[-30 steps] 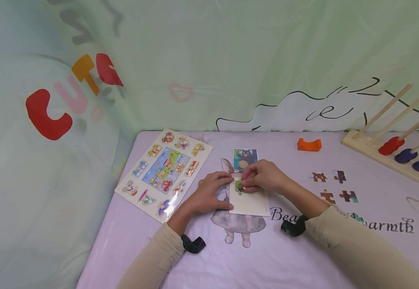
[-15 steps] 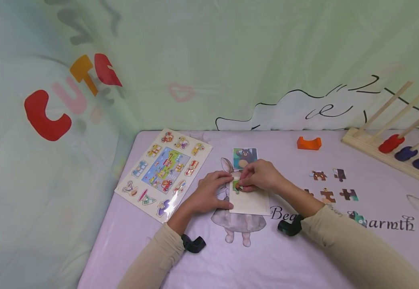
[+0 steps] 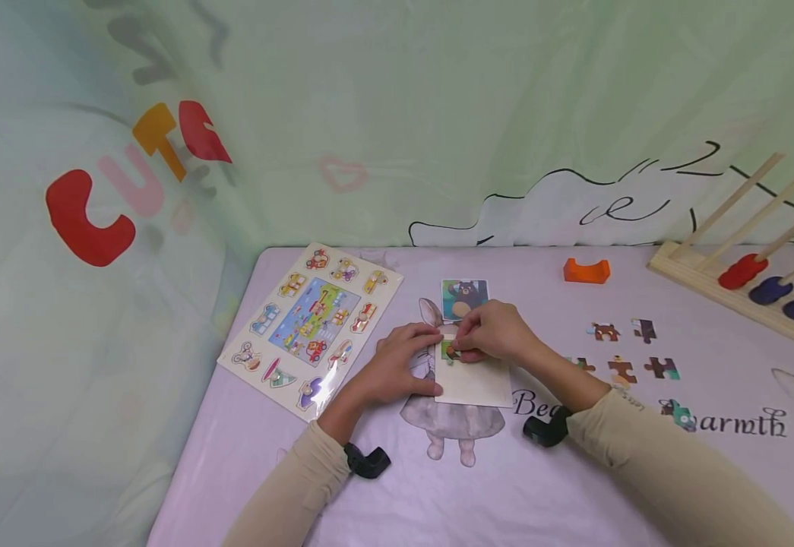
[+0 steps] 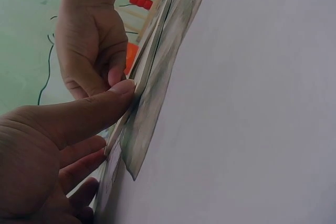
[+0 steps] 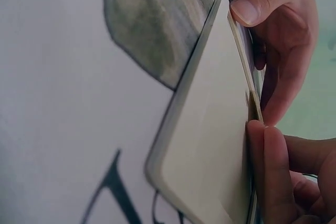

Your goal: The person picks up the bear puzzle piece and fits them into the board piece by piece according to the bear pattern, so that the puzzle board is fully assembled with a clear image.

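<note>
In the head view a pale puzzle board (image 3: 475, 386) lies flat on the tabletop. My left hand (image 3: 400, 363) rests along its left edge, thumb near the lower corner and fingertips at the upper one; the left wrist view shows the thumb (image 4: 123, 87) against the rim. Between thumb and fingers of my right hand (image 3: 495, 332) is a small green and brown jigsaw piece (image 3: 447, 349), at the board's upper left corner. Those fingers partly hide it. From the right wrist view, the fingertips (image 5: 275, 156) meet the board's surface (image 5: 210, 114).
Just beyond the board lies a bear picture card (image 3: 463, 296). Several loose jigsaw pieces (image 3: 621, 370) are spread to the right, below an orange block (image 3: 586, 272). A vehicle puzzle board (image 3: 270, 391) lies at left, a wooden bead frame (image 3: 700, 275) at far right.
My right hand has shifted slightly left with the jigsaw piece, toward the board's corner, and more loose pieces show beside the forearm. My left hand has stayed in place.
</note>
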`<state>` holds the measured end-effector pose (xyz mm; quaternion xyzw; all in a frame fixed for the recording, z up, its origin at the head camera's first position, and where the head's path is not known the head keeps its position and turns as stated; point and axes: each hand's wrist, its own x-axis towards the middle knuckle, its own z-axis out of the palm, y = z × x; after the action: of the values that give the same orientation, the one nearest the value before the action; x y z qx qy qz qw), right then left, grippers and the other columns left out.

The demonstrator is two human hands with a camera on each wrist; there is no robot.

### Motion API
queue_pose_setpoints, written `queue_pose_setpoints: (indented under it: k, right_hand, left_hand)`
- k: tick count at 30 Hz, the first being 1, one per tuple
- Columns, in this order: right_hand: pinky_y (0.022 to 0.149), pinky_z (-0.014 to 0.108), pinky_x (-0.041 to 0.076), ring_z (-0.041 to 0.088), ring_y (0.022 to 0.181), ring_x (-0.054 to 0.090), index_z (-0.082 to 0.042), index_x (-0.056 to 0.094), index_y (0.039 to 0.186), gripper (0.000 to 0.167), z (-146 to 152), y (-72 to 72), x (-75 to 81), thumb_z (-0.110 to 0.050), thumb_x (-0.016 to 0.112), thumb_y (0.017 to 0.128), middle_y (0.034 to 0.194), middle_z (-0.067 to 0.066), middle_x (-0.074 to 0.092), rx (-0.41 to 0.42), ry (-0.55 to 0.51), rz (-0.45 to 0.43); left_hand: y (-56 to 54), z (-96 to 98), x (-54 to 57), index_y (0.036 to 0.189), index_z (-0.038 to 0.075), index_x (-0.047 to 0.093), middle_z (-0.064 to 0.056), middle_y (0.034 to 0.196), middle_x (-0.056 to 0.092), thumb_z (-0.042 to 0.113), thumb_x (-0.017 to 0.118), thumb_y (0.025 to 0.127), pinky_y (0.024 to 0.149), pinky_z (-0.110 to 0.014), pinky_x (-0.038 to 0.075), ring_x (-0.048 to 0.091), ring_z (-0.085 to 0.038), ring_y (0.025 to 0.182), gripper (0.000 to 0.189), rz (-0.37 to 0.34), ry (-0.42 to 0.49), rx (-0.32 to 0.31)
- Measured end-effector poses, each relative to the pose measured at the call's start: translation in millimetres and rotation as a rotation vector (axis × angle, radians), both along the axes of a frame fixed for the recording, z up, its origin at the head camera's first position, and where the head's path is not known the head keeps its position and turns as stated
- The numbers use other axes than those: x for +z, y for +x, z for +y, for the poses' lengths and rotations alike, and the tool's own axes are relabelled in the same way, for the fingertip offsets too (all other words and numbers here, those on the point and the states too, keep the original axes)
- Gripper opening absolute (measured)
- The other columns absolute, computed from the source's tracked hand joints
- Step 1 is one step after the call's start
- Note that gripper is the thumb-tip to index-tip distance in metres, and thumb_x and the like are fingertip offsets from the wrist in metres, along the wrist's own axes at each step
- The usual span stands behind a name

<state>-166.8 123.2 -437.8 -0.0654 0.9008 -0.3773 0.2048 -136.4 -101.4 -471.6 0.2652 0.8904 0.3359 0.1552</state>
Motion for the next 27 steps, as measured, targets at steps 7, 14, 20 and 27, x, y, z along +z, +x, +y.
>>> queue_pose_setpoints:
  k: [7, 14, 20, 27]
  right_hand:
    - [0.057, 0.023, 0.047, 0.012, 0.060, 0.066, -0.007, 0.076, 0.085, 0.009, -0.9, -0.2, -1.8, -0.015, 0.077, 0.089, 0.070, 0.002, 0.071, -0.008, 0.010, 0.019]
    - [0.055, 0.021, 0.047, 0.011, 0.058, 0.067, -0.007, 0.075, 0.084, 0.011, -1.1, -2.1, -4.0, -0.017, 0.080, 0.088, 0.070, 0.003, 0.070, -0.026, 0.016, 0.000]
    - [0.054, 0.021, 0.046, 0.012, 0.057, 0.068, -0.008, 0.073, 0.082, 0.015, -0.3, -2.0, -2.0, -0.019, 0.082, 0.086, 0.067, 0.003, 0.069, -0.040, 0.013, -0.023]
    - [0.058, 0.028, 0.041, 0.014, 0.056, 0.065, -0.011, 0.073, 0.083, 0.020, 7.8, -4.9, 0.5, -0.028, 0.084, 0.084, 0.060, 0.000, 0.066, -0.016, 0.068, -0.030]
  left_hand:
    - [-0.2, -0.2, 0.7, 0.150, 0.017, 0.052, 0.000, 0.157, 0.042, 0.038, 0.086, 0.079, 0.111, -0.050, 0.028, 0.034, -0.023, 0.148, 0.081, 0.002, 0.005, -0.001]
    - [0.0, 0.2, 1.4, 0.150, 0.018, 0.051, 0.000, 0.157, 0.042, 0.038, 0.086, 0.080, 0.111, -0.051, 0.029, 0.033, -0.023, 0.148, 0.081, -0.001, -0.009, -0.002]
    - [-0.7, 0.2, 3.1, 0.150, 0.017, 0.051, 0.000, 0.157, 0.042, 0.038, 0.084, 0.081, 0.110, -0.050, 0.029, 0.034, -0.023, 0.147, 0.079, -0.005, -0.006, -0.010]
    - [-5.1, -0.8, 1.0, 0.148, 0.016, 0.053, 0.001, 0.155, 0.045, 0.036, 0.077, 0.090, 0.117, -0.050, 0.028, 0.037, -0.021, 0.146, 0.066, -0.021, 0.000, 0.027]
